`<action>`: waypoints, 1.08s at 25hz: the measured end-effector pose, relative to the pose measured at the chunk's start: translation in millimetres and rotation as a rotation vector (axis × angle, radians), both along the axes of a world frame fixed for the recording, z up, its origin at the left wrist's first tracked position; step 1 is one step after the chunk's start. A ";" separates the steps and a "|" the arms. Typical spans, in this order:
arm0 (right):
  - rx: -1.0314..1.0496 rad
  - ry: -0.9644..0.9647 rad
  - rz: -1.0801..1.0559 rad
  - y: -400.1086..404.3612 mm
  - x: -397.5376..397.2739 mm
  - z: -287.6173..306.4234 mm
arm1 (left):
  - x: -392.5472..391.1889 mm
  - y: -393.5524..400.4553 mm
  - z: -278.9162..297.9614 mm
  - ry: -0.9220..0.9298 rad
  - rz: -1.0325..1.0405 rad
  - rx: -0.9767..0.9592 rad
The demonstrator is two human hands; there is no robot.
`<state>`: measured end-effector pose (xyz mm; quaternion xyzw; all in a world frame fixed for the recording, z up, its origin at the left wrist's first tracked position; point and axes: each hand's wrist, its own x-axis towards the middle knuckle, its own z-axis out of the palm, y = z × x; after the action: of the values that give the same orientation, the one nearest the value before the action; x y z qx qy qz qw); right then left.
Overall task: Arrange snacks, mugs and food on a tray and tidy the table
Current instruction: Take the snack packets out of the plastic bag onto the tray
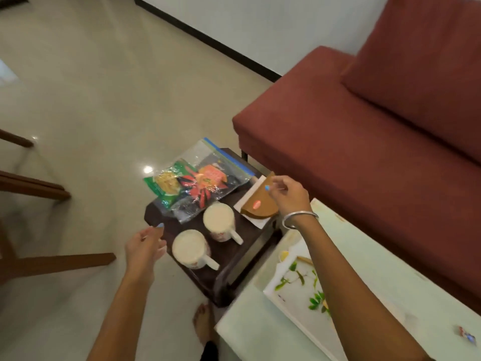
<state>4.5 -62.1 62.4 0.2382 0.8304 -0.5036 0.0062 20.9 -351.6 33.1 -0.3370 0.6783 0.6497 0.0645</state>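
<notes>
Tray (276, 290): white with a green leaf print, lying on the pale table (364, 243) under the right forearm.
Right hand (287, 195): fingers loosely curled, empty, above the brown wedge (257, 204) on its white plate (256, 222).
Left hand (144, 247): open, empty, beside the near mug (191, 248).
Dark stool (226, 259): carries both mugs, the far mug (220, 222), the snack packets (192, 186) in clear bags, and the plate.

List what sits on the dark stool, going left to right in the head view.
Left hand at the edge → near mug → far mug → brown wedge on its white plate → right hand.
</notes>
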 end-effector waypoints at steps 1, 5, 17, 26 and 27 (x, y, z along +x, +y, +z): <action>0.019 -0.012 0.010 -13.7 -21.1 -5.8 | -15.7 -5.5 -6.0 -0.047 0.021 0.004; 0.117 -0.139 0.073 -51.1 -95.4 -37.9 | -79.0 -12.1 -31.5 -0.217 0.074 0.035; 0.261 -0.487 -0.064 -64.4 -167.0 -96.1 | -127.7 -23.8 -96.1 -0.421 0.059 0.075; -0.280 0.107 -0.135 -90.8 -144.8 37.7 | -149.8 6.0 -11.8 -0.266 -0.037 0.108; -0.267 0.145 -0.122 -88.5 -135.9 55.2 | -153.6 17.5 9.4 -0.166 -0.057 0.080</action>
<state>-131.4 -150.6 117.5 0.2481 0.7385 -0.6247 -0.0529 -132.7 -334.1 42.5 -0.3673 0.6534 0.6441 0.1524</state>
